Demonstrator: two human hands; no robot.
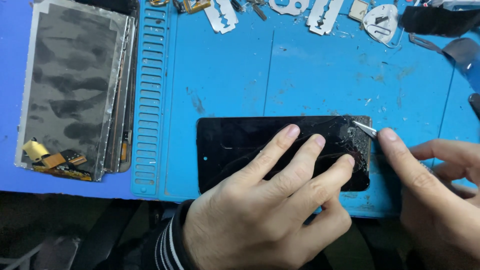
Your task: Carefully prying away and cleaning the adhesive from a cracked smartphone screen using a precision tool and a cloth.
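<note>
A black phone screen [235,150] lies flat on the blue work mat [320,80], its right end cracked and shattered [356,137]. My left hand [265,205] presses three fingers down on the glass, holding it still. My right hand [435,185] comes in from the right and grips a thin metal blade tool [365,128], whose tip touches the broken upper right corner of the screen.
A stack of removed display panels with gold flex cables [75,90] lies at the left. Razor blades [222,15], small metal parts and a white pick [381,22] line the mat's far edge. A dark tool [462,50] sits at the right.
</note>
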